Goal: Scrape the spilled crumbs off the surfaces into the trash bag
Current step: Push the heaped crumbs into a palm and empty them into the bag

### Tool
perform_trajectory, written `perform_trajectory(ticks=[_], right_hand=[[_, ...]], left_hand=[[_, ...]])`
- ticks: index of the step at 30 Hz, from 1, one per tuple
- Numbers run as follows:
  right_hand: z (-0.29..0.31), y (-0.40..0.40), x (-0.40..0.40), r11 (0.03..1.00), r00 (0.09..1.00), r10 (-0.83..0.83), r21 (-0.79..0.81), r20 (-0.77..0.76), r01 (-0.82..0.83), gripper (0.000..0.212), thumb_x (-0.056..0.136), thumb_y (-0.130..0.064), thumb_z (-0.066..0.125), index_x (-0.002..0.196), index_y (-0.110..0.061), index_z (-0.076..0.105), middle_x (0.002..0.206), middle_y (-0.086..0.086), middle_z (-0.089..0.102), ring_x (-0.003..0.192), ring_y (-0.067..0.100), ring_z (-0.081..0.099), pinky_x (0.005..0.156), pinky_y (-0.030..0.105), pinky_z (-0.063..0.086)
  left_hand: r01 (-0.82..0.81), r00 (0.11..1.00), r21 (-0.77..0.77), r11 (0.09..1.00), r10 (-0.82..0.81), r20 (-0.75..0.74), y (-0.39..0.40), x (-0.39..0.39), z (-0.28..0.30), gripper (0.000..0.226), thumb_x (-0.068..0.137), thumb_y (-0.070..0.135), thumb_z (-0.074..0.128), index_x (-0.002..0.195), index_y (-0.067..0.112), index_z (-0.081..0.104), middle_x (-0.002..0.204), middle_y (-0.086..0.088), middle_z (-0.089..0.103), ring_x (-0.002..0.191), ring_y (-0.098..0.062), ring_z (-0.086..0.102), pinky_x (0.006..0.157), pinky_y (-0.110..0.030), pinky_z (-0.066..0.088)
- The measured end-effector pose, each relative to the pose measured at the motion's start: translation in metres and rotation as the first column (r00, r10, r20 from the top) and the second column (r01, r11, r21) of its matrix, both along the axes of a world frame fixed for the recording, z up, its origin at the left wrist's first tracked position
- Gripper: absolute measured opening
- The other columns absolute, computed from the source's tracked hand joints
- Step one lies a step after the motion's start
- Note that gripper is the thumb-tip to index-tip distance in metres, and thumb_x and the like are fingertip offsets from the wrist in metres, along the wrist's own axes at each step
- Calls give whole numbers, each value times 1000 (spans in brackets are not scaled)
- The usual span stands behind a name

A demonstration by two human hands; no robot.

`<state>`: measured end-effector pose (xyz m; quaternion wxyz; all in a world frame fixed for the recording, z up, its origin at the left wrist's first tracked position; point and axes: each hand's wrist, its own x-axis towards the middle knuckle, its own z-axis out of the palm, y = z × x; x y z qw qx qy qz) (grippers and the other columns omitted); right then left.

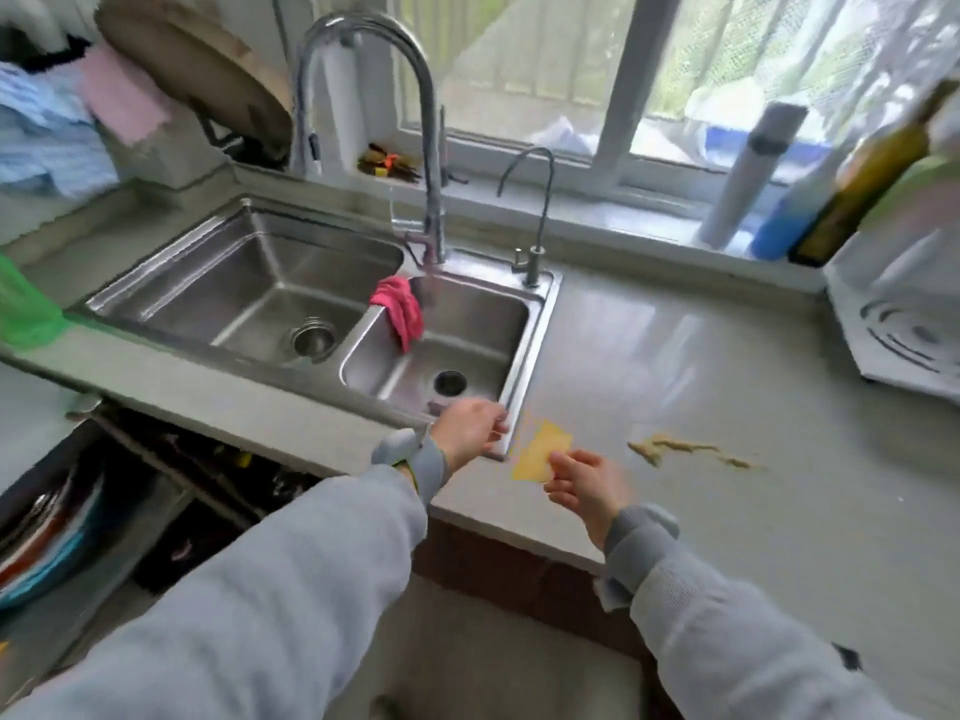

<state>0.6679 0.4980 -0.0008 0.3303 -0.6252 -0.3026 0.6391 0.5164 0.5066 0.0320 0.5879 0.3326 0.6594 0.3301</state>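
Note:
A streak of tan crumbs (685, 450) lies on the grey countertop (727, 511), right of the sink. My right hand (584, 485) pinches a flat yellow scraper card (540, 456) by its lower corner, just left of the crumbs and apart from them. My left hand (467, 428) hovers at the sink's front right corner, fingers loosely curled beside the card's left edge, holding nothing that I can see. A green trash bag (23, 304) shows at the far left edge of the counter.
The double steel sink (540, 324) has a pink cloth (400, 306) draped over its divider, below a tall tap (426, 148). A white stove (904, 324) sits at the right. Bottles (862, 179) line the window sill. An open cabinet (156, 485) lies under the sink.

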Motion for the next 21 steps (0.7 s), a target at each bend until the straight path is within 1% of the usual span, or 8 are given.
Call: perform_trajectory(ticks=[3, 6, 9, 12, 15, 17, 18, 21], right_hand=[[-8, 5, 22, 998, 996, -57, -28, 65, 59, 22, 93, -2, 52, 72, -6, 48, 58, 13, 50, 28, 5, 50, 33, 15, 44], [-18, 20, 55, 973, 967, -224, -32, 123, 230, 13, 93, 0, 52, 80, -5, 50, 59, 14, 50, 29, 6, 49, 34, 16, 44], [-24, 27, 78, 935, 905, -341, -9, 254, 355, 7, 92, -2, 52, 87, -7, 52, 58, 9, 50, 32, 9, 49, 33, 17, 39], [-33, 42, 99, 914, 803, -372, 34, 466, 403, 14, 88, -8, 55, 75, -8, 60, 55, 7, 50, 47, 20, 48, 44, 25, 39], [-43, 48, 108, 907, 750, -352, 7, 560, 420, 17, 83, -8, 54, 68, -2, 60, 58, 11, 45, 58, 20, 43, 54, 31, 38], [-52, 48, 108, 870, 713, -384, -28, 587, 492, 16, 82, -6, 54, 70, 3, 60, 58, 12, 48, 49, 20, 45, 49, 27, 41], [-53, 45, 105, 856, 709, -393, -49, 586, 515, 15, 83, -4, 53, 69, 0, 59, 56, 15, 51, 39, 20, 49, 44, 24, 43], [-66, 43, 102, 811, 709, -442, -93, 550, 577, 20, 83, -1, 52, 63, -6, 54, 50, 16, 57, 22, 8, 49, 31, 12, 38]], left_hand=[[106, 990, 50, 993, -101, -96, 26, 20, -10, 25, 96, 15, 44, 74, 18, 56, 83, -6, 61, 82, -19, 53, 63, -20, 40], [311, 945, 75, 947, -300, -133, 71, 62, -27, 21, 96, 16, 45, 86, 11, 62, 93, -9, 62, 87, -20, 53, 67, -23, 43], [469, 875, 92, 878, -449, -181, 101, 91, -39, 29, 97, 18, 44, 106, 1, 66, 97, -9, 64, 90, -18, 56, 88, -32, 48], [593, 796, 79, 801, -569, -207, 126, 110, -49, 32, 97, 18, 44, 111, -2, 64, 104, -12, 65, 94, -18, 56, 97, -35, 46], [627, 773, 123, 769, -595, -220, 139, 119, -54, 33, 98, 19, 43, 114, -1, 63, 112, -14, 65, 102, -22, 57, 101, -38, 43], [661, 747, 136, 738, -631, -207, 146, 128, -60, 36, 99, 24, 41, 123, 3, 59, 124, -11, 62, 117, -23, 55, 107, -38, 40], [686, 726, 146, 713, -655, -208, 147, 131, -65, 37, 100, 27, 40, 127, 7, 57, 129, -8, 59, 123, -21, 51, 111, -36, 37], [775, 631, 168, 609, -737, -241, 150, 142, -80, 42, 102, 32, 35, 139, 17, 47, 140, 4, 47, 132, -10, 39, 109, -20, 24]])
